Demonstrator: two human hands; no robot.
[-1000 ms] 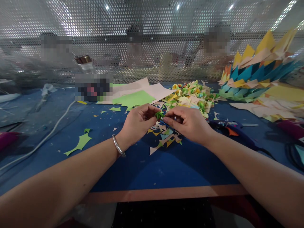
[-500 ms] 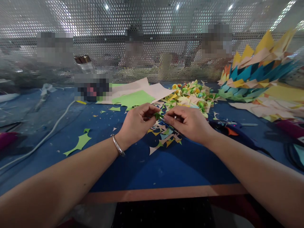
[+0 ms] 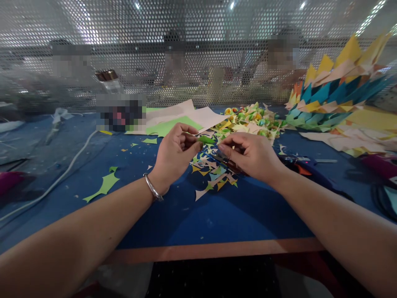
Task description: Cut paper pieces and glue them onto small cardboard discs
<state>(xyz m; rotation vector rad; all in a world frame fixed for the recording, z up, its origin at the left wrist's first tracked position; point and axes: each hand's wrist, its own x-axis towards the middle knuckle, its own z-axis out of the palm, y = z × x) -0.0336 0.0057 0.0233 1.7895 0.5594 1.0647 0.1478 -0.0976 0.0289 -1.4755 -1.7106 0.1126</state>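
Observation:
My left hand [image 3: 178, 151], with a silver bangle on the wrist, pinches a small green piece of paper [image 3: 207, 140] that looks folded or curled. To its right, my right hand [image 3: 249, 155] has thumb and forefinger pressed together, a little apart from the green piece. Whatever those fingertips may hold is too small to see. A dark, slender tool [image 3: 223, 158] shows just below the right fingers; I cannot tell whether the hand touches it. Under both hands lie many paper scraps [image 3: 214, 176] in green, pink and yellow.
Behind the hands are pale paper sheets [image 3: 173, 111] and a heap of small coloured paper pieces [image 3: 252, 122]. A layered paper construction [image 3: 335, 97] stands at right, near a blue glue gun [image 3: 313, 169]. A white cable [image 3: 72, 165] crosses the left side. Beyond the perforated screen [image 3: 204, 25] are people.
My hands have moved slightly apart and up. The green piece now shows more fully in my left fingers, and my right fingertips have come away from it.

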